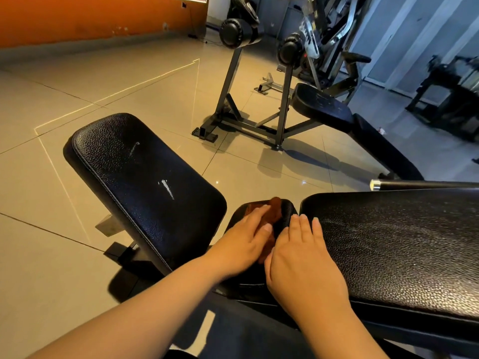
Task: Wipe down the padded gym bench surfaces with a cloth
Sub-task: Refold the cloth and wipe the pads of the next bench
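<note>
Here we are over the small black pebbled-vinyl seat surface [288,209], and that's where the action is: the rust-brown crumpled cloth [275,207] lies right on top of it, bunched toward its far edge. The left hand [243,244] is down on the cloth, grip spread flat, fingers straight and pressing the fabric into the pad, pinching nothing. The right hand [303,263] sits just to the right of the cloth on the same seat surface, grip also flat, fingers straight and close together, their tips at the seam where the seat meets the long black pebbled-vinyl back pad [401,250] running off to its right. The two hands are almost touching at the thumbs. To the left of the seat surface a second broad black vinyl pad [145,182] tilts up and away, with white scuff marks [167,189] across its middle. Beyond the seat surface, well apart, a dark steel stand with black foam rollers [234,32] rises from the beige tiled floor [51,177], and another black padded bench [321,104] stands behind and to the right. A chrome-tipped black bar [374,184] pokes in just past the long back pad, and an orange wall [90,16] closes the far left.
</note>
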A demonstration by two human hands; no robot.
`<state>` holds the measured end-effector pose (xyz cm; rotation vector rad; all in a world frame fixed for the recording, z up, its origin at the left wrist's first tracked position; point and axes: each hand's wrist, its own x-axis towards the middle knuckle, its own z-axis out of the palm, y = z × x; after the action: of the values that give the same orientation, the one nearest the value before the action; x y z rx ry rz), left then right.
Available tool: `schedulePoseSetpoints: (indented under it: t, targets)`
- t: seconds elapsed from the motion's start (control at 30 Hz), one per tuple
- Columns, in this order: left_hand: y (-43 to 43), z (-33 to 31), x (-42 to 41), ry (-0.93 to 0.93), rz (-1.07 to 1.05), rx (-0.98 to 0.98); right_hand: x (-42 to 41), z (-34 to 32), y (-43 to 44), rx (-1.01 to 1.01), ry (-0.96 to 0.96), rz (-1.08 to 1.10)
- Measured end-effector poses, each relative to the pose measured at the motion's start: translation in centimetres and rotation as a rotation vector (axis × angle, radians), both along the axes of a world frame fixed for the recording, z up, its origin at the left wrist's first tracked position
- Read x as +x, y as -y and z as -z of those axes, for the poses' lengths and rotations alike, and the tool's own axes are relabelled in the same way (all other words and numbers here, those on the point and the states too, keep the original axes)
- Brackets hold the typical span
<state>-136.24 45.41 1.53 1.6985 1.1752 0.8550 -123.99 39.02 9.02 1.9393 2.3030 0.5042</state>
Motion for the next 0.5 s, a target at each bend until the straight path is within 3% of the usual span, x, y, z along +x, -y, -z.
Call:
schedulePoseSetpoints:
  t: [0.13,0.27,0.37,0.5]
  targets:
    - [-4.7,-1.3,1.3,-0.075,-0.141,-0.106,-0.1,0.2,0.3,-0.026,-0.03,0.009]
    - [-3.3,-3.7,3.2,0.016,-0.006,0.015,0.1,-0.1,0.1,-0.026,-0.001,-0.013]
    - [-1.4,-1.4,0.7,0.027,0.055,0.028,0.1,-0.1,0.0,-0.007,-0.011,-0.043]
    - [-2.4,-0.2,-0.8,-0.054,-0.081,-0.083,0.1,-0.2,-0.1,-0.02,0.003,-0.063]
